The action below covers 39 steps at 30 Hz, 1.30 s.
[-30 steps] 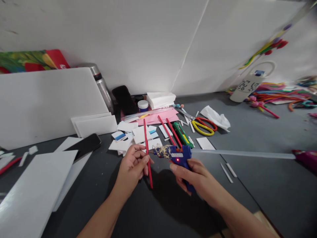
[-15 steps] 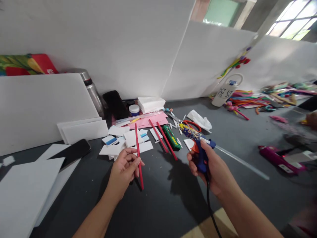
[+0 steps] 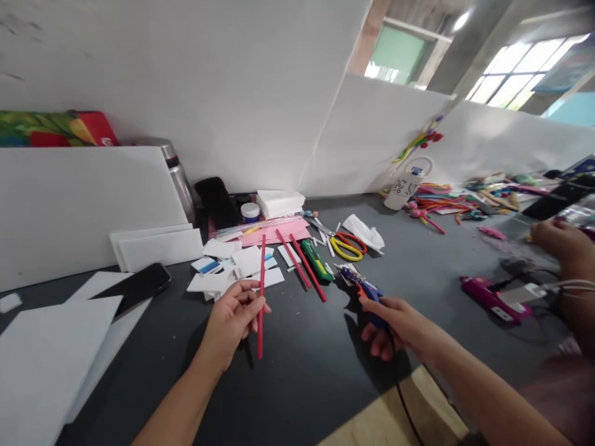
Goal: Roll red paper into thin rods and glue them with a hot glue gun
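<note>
My left hand (image 3: 237,316) pinches a thin red stick (image 3: 261,303) between thumb and fingers, holding it nearly upright over the dark table. A blue glue gun (image 3: 372,297) with an orange trigger is in my right hand (image 3: 395,325), low over the table; its nozzle points away to the left and its black cord (image 3: 403,402) runs down towards me. Two more red sticks (image 3: 294,258) lie between my hands. Beside them is a green box cutter (image 3: 317,260). Scissors with red and yellow handles (image 3: 348,246) lie beyond the glue gun.
White paper pieces (image 3: 214,282) lie beyond my left hand. A phone (image 3: 139,286) and white boards (image 3: 41,365) are at left. A steel flask (image 3: 179,179) and a white bottle (image 3: 402,189) stand at the back. At right, another person's hand (image 3: 564,244) is near a magenta power strip (image 3: 495,300).
The glue gun has come down towards the table in my right hand, uncovering the scissors. My left hand keeps the red stick almost still. The other person's hand has come into view.
</note>
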Each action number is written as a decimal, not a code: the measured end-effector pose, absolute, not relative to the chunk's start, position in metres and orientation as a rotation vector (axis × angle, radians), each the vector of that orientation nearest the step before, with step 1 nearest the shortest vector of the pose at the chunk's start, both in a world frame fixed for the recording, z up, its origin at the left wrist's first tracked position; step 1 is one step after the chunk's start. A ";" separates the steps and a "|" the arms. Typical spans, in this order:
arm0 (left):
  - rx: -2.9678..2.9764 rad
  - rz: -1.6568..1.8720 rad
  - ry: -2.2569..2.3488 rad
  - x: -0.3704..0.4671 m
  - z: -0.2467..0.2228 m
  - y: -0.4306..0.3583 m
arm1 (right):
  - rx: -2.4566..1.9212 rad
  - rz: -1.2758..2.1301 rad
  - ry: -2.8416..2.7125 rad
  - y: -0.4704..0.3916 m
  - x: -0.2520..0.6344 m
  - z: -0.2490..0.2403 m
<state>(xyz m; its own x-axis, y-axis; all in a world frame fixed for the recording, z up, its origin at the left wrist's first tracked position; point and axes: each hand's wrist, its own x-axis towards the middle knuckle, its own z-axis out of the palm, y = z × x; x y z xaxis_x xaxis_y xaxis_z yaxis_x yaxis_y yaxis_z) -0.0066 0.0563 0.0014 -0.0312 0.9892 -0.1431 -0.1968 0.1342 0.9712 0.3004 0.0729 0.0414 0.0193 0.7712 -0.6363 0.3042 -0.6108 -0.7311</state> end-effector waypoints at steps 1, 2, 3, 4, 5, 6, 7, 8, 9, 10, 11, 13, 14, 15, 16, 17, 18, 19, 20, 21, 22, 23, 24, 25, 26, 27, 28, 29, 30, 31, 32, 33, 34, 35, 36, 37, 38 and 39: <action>0.933 1.220 1.157 -0.007 0.002 0.056 | -2.014 1.464 -1.230 0.073 0.303 0.037; 0.923 1.216 1.155 -0.008 0.002 0.056 | -2.064 1.342 -1.314 0.073 0.306 0.033; 0.914 1.217 1.153 -0.008 0.002 0.056 | -2.083 1.253 -1.367 0.073 0.308 0.029; 0.907 1.221 1.149 -0.008 0.002 0.056 | -2.080 1.194 -1.389 0.072 0.309 0.026; 0.903 1.225 1.144 -0.008 0.002 0.056 | -2.069 1.147 -1.400 0.072 0.310 0.024; 0.901 1.227 1.139 -0.008 0.002 0.056 | -2.077 1.085 -1.421 0.071 0.310 0.023; 0.901 1.226 1.133 -0.008 0.002 0.056 | -2.105 1.010 -1.451 0.071 0.309 0.023; 0.902 1.225 1.130 -0.008 0.002 0.056 | -2.148 0.934 -1.485 0.070 0.307 0.024; 0.902 1.223 1.128 -0.008 0.002 0.056 | -2.200 0.864 -1.518 0.071 0.305 0.024; 0.903 1.220 1.130 -0.008 0.002 0.056 | -2.252 0.811 -1.545 0.072 0.303 0.026; 0.903 1.218 1.132 -0.007 0.003 0.056 | -2.291 0.786 -1.559 0.073 0.300 0.027; 0.899 1.212 1.129 -0.008 0.004 0.056 | -2.356 0.764 -1.568 0.075 0.294 0.032; 0.894 1.208 1.125 -0.008 0.005 0.056 | -2.398 0.715 -1.598 0.075 0.290 0.036; 0.887 1.204 1.119 -0.008 0.005 0.056 | -2.454 0.618 -1.660 0.074 0.287 0.042; 0.877 1.202 1.112 -0.009 0.005 0.056 | -2.517 0.476 -1.750 0.072 0.282 0.049; 0.863 1.199 1.105 -0.009 0.005 0.056 | -2.562 0.300 -1.858 0.070 0.277 0.057; 0.846 1.195 1.095 -0.010 0.005 0.056 | -2.586 0.134 -1.942 0.067 0.272 0.067; 0.825 1.191 1.082 -0.011 0.005 0.056 | -2.612 0.018 -1.971 0.065 0.266 0.076; 0.800 1.185 1.061 -0.012 0.004 0.056 | -2.582 -0.077 -1.992 0.063 0.259 0.086; 0.774 1.179 1.032 -0.012 0.004 0.055 | -2.459 -0.110 -2.040 0.063 0.252 0.094; 0.747 1.176 0.996 -0.012 0.003 0.055 | -2.277 -0.046 -2.072 0.065 0.244 0.099; 0.723 1.173 0.954 -0.012 0.002 0.055 | -2.050 0.150 -2.098 0.068 0.235 0.101; 0.702 1.168 0.910 -0.012 0.002 0.054 | -1.803 0.444 -2.094 0.073 0.226 0.099; 0.684 1.160 0.866 -0.011 0.002 0.053 | -1.576 0.794 -2.047 0.079 0.217 0.093; 0.669 1.148 0.826 -0.009 0.002 0.052 | -1.413 1.131 -1.931 0.086 0.208 0.085; 0.656 1.134 0.793 -0.008 0.001 0.051 | -1.296 1.394 -1.786 0.093 0.200 0.074; 0.644 1.120 0.767 -0.006 0.001 0.050 | -1.194 1.589 -1.640 0.099 0.193 0.062; 0.633 1.109 0.744 -0.004 0.001 0.049 | -1.086 1.755 -1.473 0.103 0.188 0.050; 0.622 1.103 0.725 -0.003 0.000 0.048 | -1.001 1.882 -1.327 0.105 0.185 0.040; 0.610 1.095 0.708 -0.001 0.000 0.048 | -0.932 1.970 -1.216 0.106 0.183 0.031; 0.596 1.087 0.693 0.000 -0.001 0.047 | -0.874 2.034 -1.132 0.105 0.183 0.025; 0.580 1.077 0.679 0.001 -0.002 0.047 | -0.831 2.077 -1.081 0.103 0.184 0.021; 0.565 1.062 0.666 0.001 -0.002 0.047 | -0.799 2.104 -1.054 0.102 0.185 0.018; 0.552 1.049 0.654 0.002 -0.003 0.047 | -0.776 2.123 -1.040 0.100 0.186 0.017; 0.542 1.037 0.644 0.003 -0.003 0.047 | -0.758 2.136 -1.034 0.099 0.187 0.017; 0.533 1.027 0.635 0.003 -0.002 0.046 | -0.747 2.145 -1.034 0.099 0.187 0.017; 0.526 1.019 0.627 0.003 -0.002 0.046 | -0.738 2.153 -1.041 0.098 0.187 0.016; 0.517 1.013 0.621 0.004 -0.001 0.046 | -0.729 2.159 -1.054 0.099 0.186 0.016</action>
